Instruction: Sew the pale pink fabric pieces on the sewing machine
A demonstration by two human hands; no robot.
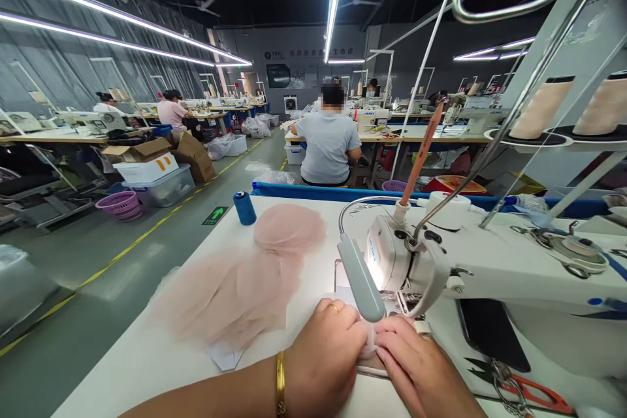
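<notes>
Cloth [368,347], thin and pale pink, lies between the two hands, just in front of the head of the sewing machine [386,248]. The left hand [328,346] has its fingers bent and close together at the left side of the cloth; their tips are hidden, so I cannot tell whether this grip pinches the cloth or only presses it down. The right hand [416,356] is at the opposite side, with its fingers drawn together, and this grip seems to pinch the cloth.

In my judgement, the step in hand is guiding the cloth toward the needle. The lamp [360,281], just beyond the grip, hides part of this place, and I cannot say whether the machine is running. The next move calls, I think, for an even and slow feed with both hands, the cloth flat and the fingertips away from the needle, because such thin material may wrinkle easily.

To the left of the left grip, loose pink pieces [235,300] are spread on the white desk [147,366]. Farther beyond them are a rounded pink piece [291,227] and, just beside it, a blue thread spool [244,209]. To the right of the right grip lie a dark phone [492,333] and, nearer to the person, orange-handled snips [543,394].
</notes>
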